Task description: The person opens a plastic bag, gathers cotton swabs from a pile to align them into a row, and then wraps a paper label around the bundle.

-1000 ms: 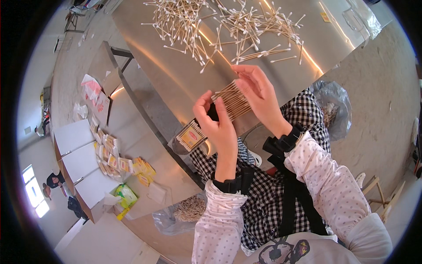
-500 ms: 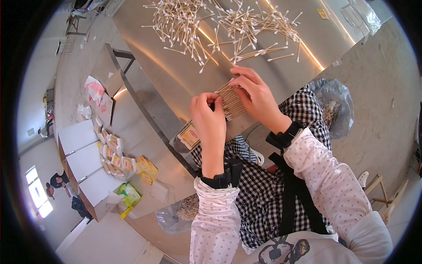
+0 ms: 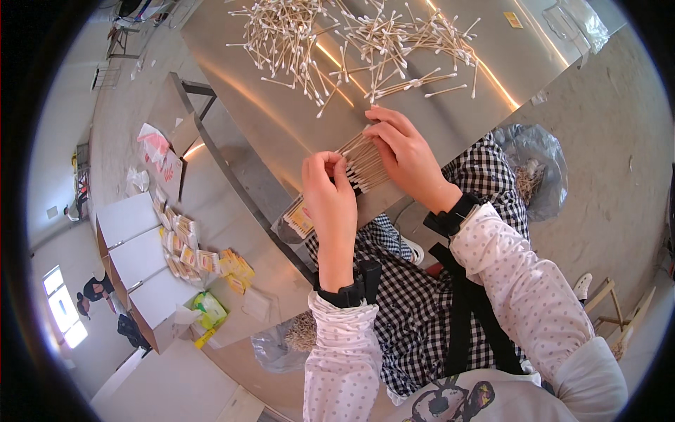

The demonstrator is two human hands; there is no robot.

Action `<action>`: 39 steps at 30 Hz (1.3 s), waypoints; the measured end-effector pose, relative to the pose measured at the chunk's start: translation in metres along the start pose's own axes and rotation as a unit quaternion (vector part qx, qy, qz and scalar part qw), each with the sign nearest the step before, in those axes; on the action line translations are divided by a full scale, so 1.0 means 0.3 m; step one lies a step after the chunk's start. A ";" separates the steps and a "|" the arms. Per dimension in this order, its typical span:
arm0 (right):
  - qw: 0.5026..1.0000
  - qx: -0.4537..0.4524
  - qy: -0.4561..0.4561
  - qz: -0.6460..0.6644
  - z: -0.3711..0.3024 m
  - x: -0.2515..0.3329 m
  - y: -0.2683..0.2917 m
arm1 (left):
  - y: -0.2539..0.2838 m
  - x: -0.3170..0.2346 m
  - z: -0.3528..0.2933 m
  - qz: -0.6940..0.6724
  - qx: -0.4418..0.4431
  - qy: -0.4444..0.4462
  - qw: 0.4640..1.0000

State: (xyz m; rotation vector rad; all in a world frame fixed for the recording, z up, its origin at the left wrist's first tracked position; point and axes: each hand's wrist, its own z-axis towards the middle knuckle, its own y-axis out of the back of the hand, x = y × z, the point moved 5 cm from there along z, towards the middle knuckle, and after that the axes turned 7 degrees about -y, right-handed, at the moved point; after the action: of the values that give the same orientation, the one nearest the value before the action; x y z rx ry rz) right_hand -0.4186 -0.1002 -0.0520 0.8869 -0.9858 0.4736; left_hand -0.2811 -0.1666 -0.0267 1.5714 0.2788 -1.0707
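Observation:
Between my hands, at the near edge of the metal table, lies a flat row of cotton swabs (image 3: pixel 365 167), side by side. My left hand (image 3: pixel 330 193) is closed in a pinch at the left end of the row; its fingertips partly hide what they hold. My right hand (image 3: pixel 410 155) curls its fingers over the far right part of the row and holds it. Dark gaps show among the swab tips beside my left thumb. A clear-wrapped pack of cotton swabs (image 3: pixel 298 219) lies just left of my left wrist. Beyond my hands spreads a loose heap of cotton swabs (image 3: pixel 383 49).
The metal table (image 3: pixel 246 105) carries a small yellow packet (image 3: pixel 513 20) at the far right. On a lower table at left are packed swab bundles (image 3: pixel 184 243), yellow packets (image 3: pixel 235 271) and an open carton (image 3: pixel 126 232). Clear bags (image 3: pixel 545 169) stand at my right. A person (image 3: pixel 98 290) is far left.
My left hand has shifted slightly left and its pinch has turned a little. The row of swabs looks more slanted, with wider dark gaps near my left thumb. My right hand has barely moved.

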 end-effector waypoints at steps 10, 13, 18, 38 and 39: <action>0.999 0.005 0.029 0.039 -0.002 0.041 0.031 | 0.036 -0.035 -0.041 -0.040 -0.078 -0.039 0.995; 0.998 0.006 0.043 0.041 0.000 0.064 0.057 | 0.041 -0.048 -0.050 -0.088 -0.067 -0.018 0.994; 0.998 0.013 0.030 0.061 0.015 0.098 0.087 | 0.051 -0.064 -0.068 -0.132 -0.048 -0.015 0.990; 0.994 0.042 0.098 0.019 0.013 0.177 0.182 | 0.090 -0.077 -0.094 -0.402 -0.099 0.130 0.901; 0.995 0.041 0.093 0.022 0.013 0.176 0.185 | 0.090 -0.082 -0.096 -0.362 -0.086 0.125 0.920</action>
State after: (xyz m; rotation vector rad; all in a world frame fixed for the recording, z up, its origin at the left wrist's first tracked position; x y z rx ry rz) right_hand -0.4335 -0.0735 0.0183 0.8787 -0.8213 0.6267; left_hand -0.2626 -0.1410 0.0075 1.4680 1.1691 -1.3474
